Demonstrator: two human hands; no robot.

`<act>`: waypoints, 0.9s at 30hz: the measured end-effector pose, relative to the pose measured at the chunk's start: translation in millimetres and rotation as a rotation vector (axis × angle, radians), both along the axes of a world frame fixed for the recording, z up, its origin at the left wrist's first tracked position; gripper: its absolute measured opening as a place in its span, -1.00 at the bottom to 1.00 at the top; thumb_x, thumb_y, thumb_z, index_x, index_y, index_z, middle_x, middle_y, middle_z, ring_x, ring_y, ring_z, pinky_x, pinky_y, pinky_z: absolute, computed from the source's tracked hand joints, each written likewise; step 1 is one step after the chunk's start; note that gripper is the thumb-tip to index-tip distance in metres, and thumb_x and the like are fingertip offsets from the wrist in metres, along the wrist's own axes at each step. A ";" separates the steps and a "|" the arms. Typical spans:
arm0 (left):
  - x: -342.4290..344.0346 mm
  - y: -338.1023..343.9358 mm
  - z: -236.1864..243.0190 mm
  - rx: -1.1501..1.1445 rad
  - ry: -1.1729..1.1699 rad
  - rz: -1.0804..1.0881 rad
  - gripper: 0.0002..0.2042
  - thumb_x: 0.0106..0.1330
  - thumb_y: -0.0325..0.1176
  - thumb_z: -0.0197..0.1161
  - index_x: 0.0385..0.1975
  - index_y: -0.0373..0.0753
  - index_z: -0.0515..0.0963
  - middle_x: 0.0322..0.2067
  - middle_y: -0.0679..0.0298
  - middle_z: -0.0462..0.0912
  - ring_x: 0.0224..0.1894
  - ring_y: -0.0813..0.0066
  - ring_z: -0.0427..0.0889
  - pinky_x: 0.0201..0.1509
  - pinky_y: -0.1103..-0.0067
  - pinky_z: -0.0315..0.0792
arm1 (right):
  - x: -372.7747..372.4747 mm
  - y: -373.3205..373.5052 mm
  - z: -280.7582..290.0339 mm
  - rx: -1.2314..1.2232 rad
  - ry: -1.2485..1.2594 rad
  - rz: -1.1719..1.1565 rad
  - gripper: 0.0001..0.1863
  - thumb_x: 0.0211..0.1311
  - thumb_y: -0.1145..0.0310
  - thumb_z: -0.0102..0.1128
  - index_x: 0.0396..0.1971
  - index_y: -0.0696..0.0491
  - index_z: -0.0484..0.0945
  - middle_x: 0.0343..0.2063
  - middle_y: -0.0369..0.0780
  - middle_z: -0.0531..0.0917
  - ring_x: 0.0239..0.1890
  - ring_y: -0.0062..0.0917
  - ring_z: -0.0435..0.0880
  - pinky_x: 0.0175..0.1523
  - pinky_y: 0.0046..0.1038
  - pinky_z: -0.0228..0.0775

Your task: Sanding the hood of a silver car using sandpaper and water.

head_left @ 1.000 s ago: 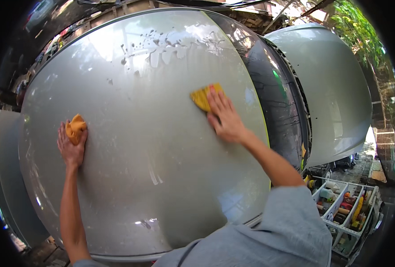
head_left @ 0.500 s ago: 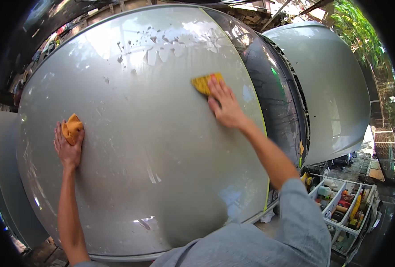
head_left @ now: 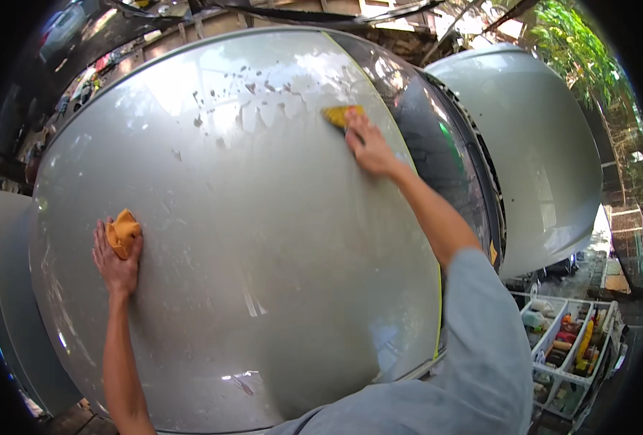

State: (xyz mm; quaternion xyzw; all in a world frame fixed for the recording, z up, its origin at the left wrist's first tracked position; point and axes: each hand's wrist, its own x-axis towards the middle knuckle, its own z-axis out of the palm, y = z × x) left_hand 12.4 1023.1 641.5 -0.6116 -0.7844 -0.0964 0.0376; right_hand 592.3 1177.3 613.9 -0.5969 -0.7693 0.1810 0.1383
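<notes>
A silver-grey car roof point(head_left: 220, 210) fills the middle of the view, with wet patches and droplets toward its far side. My left hand point(head_left: 117, 262) lies on the roof at the left, its thumb and fingers around a crumpled orange cloth point(head_left: 123, 233). Out to the far right of the roof, my right hand point(head_left: 372, 150) presses a yellow pad with dark markings point(head_left: 338, 114) against the paint. Whether this pad is a folded sheet or a sponge, I cannot make out. Both arms are stretched forward over the roof.
Yellow-green masking tape point(head_left: 438, 304) runs along the roof's right edge, beside the dark windshield point(head_left: 430, 109). Beyond is the grey hood point(head_left: 539, 159). A white-framed cart point(head_left: 571, 377) with bottles and tools stands at the lower right. Another grey panel point(head_left: 21, 290) is at the left.
My right hand has slid the yellow pad farther away across the roof, toward the wet patches. My left hand stays at about the same spot on the roof. The whole view has shifted slightly.
</notes>
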 end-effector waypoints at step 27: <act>-19.5 -1.1 -17.0 0.016 -0.104 -0.103 -0.23 0.27 0.17 0.17 0.39 -0.12 0.17 0.42 0.20 0.14 0.47 0.13 0.03 0.50 0.24 -0.14 | 54.6 34.0 -22.4 0.099 -0.042 -0.061 -0.35 0.47 0.07 -0.23 0.44 0.05 -0.01 0.48 -0.15 -0.06 0.51 -0.26 -0.12 0.53 -0.29 -0.30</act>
